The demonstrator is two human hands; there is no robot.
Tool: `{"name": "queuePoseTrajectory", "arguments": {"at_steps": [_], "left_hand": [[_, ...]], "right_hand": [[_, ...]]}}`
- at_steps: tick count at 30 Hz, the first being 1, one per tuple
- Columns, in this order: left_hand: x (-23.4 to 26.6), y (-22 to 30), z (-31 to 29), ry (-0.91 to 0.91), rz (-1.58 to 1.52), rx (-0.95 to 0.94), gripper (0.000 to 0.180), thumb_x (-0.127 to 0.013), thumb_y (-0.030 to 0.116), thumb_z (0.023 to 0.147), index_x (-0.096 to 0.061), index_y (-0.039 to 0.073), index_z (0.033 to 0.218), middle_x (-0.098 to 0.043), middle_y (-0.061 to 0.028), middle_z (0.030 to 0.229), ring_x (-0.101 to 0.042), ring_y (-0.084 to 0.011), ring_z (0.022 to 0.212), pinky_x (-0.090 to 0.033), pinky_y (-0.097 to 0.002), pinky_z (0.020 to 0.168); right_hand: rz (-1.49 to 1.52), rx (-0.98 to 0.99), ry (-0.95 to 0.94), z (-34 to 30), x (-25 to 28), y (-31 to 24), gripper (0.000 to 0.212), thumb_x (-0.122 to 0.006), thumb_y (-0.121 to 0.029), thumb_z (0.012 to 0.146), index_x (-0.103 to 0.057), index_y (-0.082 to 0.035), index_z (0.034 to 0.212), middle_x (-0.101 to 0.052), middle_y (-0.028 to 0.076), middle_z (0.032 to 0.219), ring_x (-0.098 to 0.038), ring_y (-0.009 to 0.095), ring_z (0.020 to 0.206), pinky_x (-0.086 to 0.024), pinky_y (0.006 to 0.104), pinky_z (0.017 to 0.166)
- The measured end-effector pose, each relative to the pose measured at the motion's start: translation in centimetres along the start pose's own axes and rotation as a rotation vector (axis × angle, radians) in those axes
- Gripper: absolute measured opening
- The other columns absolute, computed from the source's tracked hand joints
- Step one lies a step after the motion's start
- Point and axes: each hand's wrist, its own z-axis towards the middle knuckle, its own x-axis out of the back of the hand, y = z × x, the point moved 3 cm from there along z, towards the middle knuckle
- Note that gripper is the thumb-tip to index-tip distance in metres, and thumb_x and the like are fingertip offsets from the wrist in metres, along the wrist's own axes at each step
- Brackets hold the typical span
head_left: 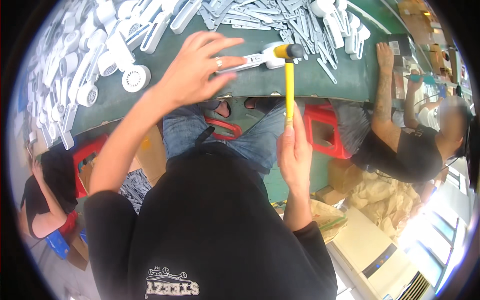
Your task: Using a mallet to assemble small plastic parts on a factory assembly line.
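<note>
My right hand (295,155) is closed round the yellow handle of a small mallet (289,95), whose head is black and yellow. The mallet head is over the round end of a white piece with a long slotted handle (254,61), perhaps a handheld fan housing, and partly hides it. At the other end of that piece is my left hand (197,67), a ring on one finger. Its fingers are stretched out and spread, with index finger and thumb at the handle's end; whether they press on it I cannot tell.
White round-headed housings (136,78) pile up on the left of the green table (200,90). Several grey strips (250,20) lie at the back, more housings (332,25) at right. A co-worker (410,145) sits at right, another person (45,195) at left. Red stools (325,130) stand below.
</note>
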Motion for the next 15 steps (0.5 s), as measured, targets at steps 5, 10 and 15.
{"name": "queuePoseTrajectory", "arguments": {"at_steps": [5,10,15], "left_hand": [[-3.6,-1.1,-3.3,0.133,0.010,0.116,0.040,-0.082,0.018,0.088,-0.077,0.017,0.127,-0.070,-0.0096,0.137,-0.066,-0.0343,0.123,-0.053,-0.0465,0.108],[-3.9,-1.0,-3.1,0.190,-0.059,0.116,0.034,-0.077,0.008,0.093,-0.077,0.015,0.126,-0.077,-0.0091,0.117,-0.073,-0.0318,0.108,-0.061,-0.0407,0.096],[-4.0,-1.3,-3.1,0.197,-0.021,0.104,0.032,-0.077,0.007,0.092,-0.078,0.014,0.124,-0.077,-0.0091,0.115,-0.073,-0.0321,0.107,-0.061,-0.0406,0.097]], "right_hand": [[-0.188,0.066,0.015,0.0,-1.0,-1.3,0.051,-0.047,-0.019,0.113,-0.041,-0.010,0.163,-0.072,0.025,0.094,-0.073,0.039,0.074,-0.055,0.0391,0.070],[-0.185,0.172,0.139,-0.9,-1.9,-1.0,0.053,-0.046,-0.014,0.112,-0.040,-0.007,0.163,-0.073,0.028,0.096,-0.074,0.044,0.078,-0.056,0.0436,0.066],[-0.251,0.087,0.064,-0.1,-1.2,-2.4,0.054,-0.047,-0.015,0.112,-0.038,-0.011,0.164,-0.073,0.030,0.098,-0.075,0.047,0.086,-0.058,0.0495,0.068]]}}
